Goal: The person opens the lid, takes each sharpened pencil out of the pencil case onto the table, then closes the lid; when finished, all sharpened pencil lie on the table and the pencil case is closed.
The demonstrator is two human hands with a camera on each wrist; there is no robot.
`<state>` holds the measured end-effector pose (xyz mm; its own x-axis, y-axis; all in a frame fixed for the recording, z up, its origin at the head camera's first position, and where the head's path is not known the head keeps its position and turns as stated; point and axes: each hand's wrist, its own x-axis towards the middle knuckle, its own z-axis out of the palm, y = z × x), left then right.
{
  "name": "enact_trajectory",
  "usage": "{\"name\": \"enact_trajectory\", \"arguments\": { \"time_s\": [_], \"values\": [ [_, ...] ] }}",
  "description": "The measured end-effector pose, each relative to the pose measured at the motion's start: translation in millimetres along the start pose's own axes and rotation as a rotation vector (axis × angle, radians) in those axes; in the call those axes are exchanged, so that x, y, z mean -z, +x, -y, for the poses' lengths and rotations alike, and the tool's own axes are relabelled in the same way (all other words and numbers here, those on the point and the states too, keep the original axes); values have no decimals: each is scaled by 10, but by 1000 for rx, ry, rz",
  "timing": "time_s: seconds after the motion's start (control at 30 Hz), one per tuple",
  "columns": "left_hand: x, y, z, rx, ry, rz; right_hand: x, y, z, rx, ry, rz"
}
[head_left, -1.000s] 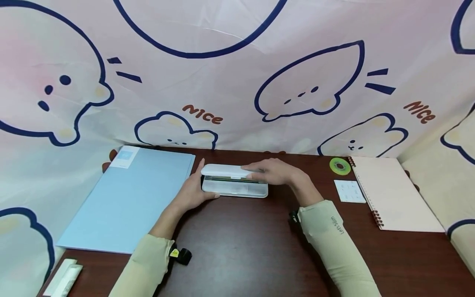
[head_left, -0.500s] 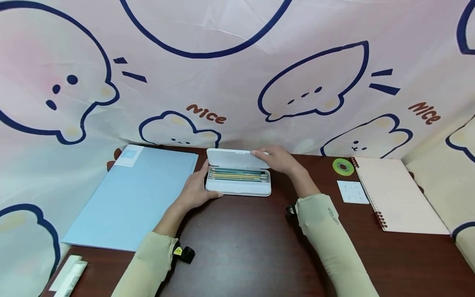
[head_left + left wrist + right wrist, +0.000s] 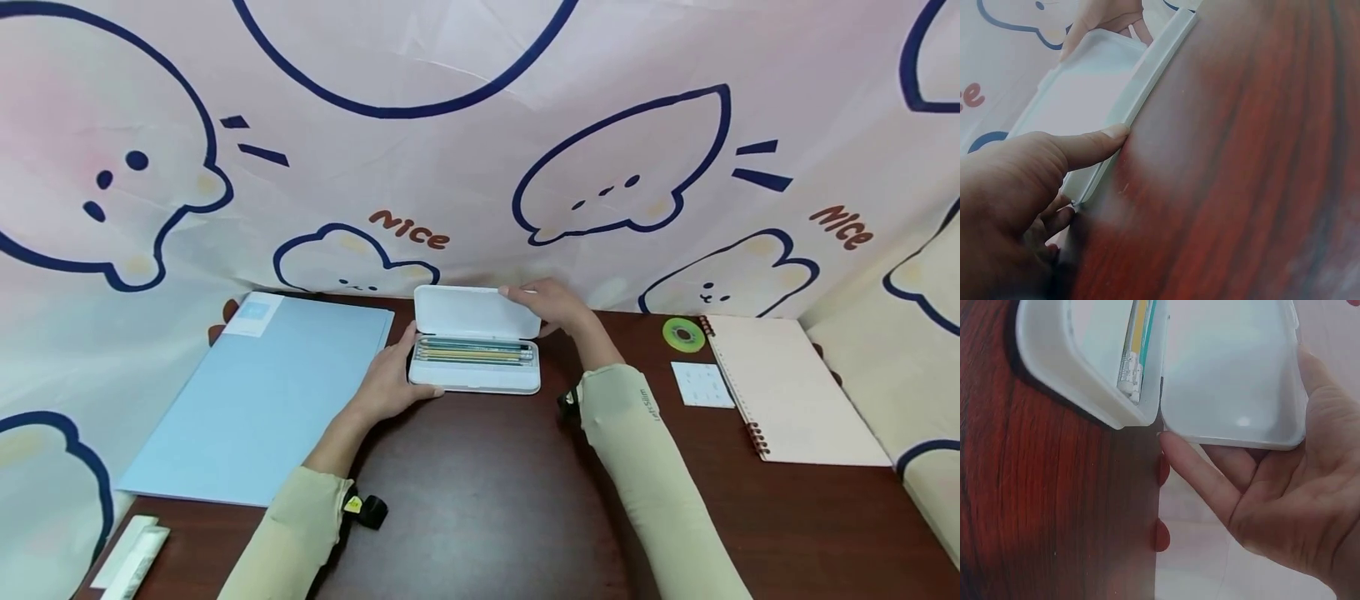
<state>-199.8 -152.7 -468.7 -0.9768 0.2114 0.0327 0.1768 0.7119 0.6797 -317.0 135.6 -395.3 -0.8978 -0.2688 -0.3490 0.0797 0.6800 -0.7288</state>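
Observation:
A white pencil case [image 3: 480,382] lies on the dark wooden table with its lid [image 3: 474,310] raised against the hinge at the back. Several pencils [image 3: 474,353], mostly green with a yellow one among them, lie side by side inside. My left hand [image 3: 387,382] grips the case's left end, its thumb [image 3: 1100,142] along the front edge and the other fingers round the side. At the lid's right end my right hand [image 3: 553,305] holds the lid, thumb at its upper edge and fingers behind. White-capped pencil ends [image 3: 1130,381] show in the right wrist view.
Left of the case lies a large light blue folder [image 3: 277,400]. Two white narrow packets [image 3: 135,557] sit at the near left. To the right are a green tape roll [image 3: 683,335], a small white card [image 3: 702,385] and a spiral notebook [image 3: 798,392]. A printed cloth [image 3: 480,183] hangs behind.
My right hand has swung the lid up and back from half closed to fully raised, which uncovers the pencils. The left hand keeps its grip on the case's left end.

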Motion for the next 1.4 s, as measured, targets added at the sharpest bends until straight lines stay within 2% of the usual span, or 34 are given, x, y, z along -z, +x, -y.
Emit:
{"name": "enact_trajectory", "arguments": {
  "time_s": [0.2, 0.37, 0.63, 0.8, 1.03, 1.2, 1.4],
  "values": [
    [-5, -11, 6, 1, 5, -11, -38, 42, 39, -110, 114, -20],
    [0, -15, -15, 3, 10, -7, -34, 20, 67, -144, 125, -45],
    [3, -18, -10, 2, 8, 1, -24, -74, 14, -51, 49, -36],
    [1, -11, -6, -2, 18, 2, 10, -169, -66, 5, 79, -28],
    [5, -13, -21, 13, 29, 17, 94, -408, -279, 84, 128, -95],
    [8, -2, -9, -6, 35, 8, 105, -604, -459, 81, 147, -153],
    [3, -8, -11, -1, 43, 15, 61, -758, -617, 84, 156, -183]
  ]
}}
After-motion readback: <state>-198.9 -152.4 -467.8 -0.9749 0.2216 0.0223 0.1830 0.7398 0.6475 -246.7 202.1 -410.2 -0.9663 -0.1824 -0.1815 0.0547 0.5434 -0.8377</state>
